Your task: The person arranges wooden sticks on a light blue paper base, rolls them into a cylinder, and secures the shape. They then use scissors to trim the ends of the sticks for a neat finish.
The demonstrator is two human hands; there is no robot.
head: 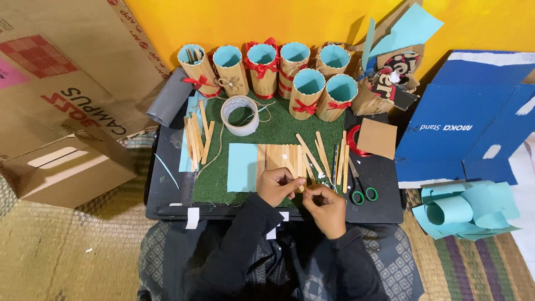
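At the desk's (167, 189) near edge, left hand (277, 185) and right hand (325, 205) both pinch one wooden stick (293, 171), its long axis slanting from upper left to lower right over the stick row (281, 158).

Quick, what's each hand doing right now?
Left hand: closed, pinching a wooden stick.
Right hand: fingers curled by the same stick; its grip cannot be told.
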